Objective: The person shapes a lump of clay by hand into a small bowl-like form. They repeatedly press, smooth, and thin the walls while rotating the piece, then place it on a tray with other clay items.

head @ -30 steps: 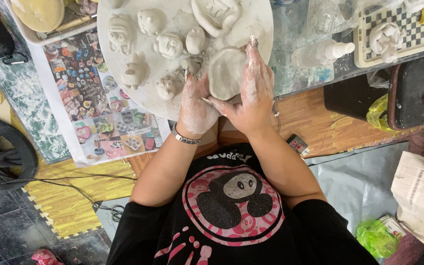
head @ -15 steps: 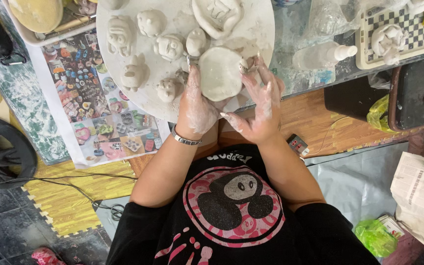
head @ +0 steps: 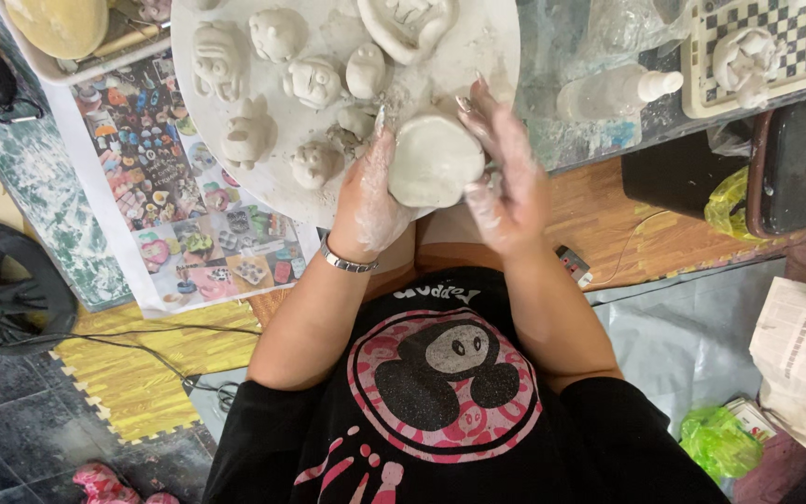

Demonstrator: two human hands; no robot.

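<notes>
The clay lump (head: 435, 159) looked matt, pale grey and smooth, and both hands, left (head: 372, 201) and right (head: 506, 173), were dusted with dry chalky clay. The round board (head: 492, 42) was matt and powdery, smeared white, its small figures (head: 277, 84) the same dull clay. A metal bracelet (head: 345, 262) gleamed on the left wrist. The printed sheet (head: 179, 224) shone like glossy paper, the bottle (head: 613, 91) was cloudy plastic, the floor (head: 608, 215) had a wood grain, the shirt (head: 440, 392) was matt black cloth, and the green bag (head: 718, 441) was thin shiny plastic

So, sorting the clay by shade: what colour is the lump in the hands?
Pale grey-white lump, clearest in the head view.
</notes>
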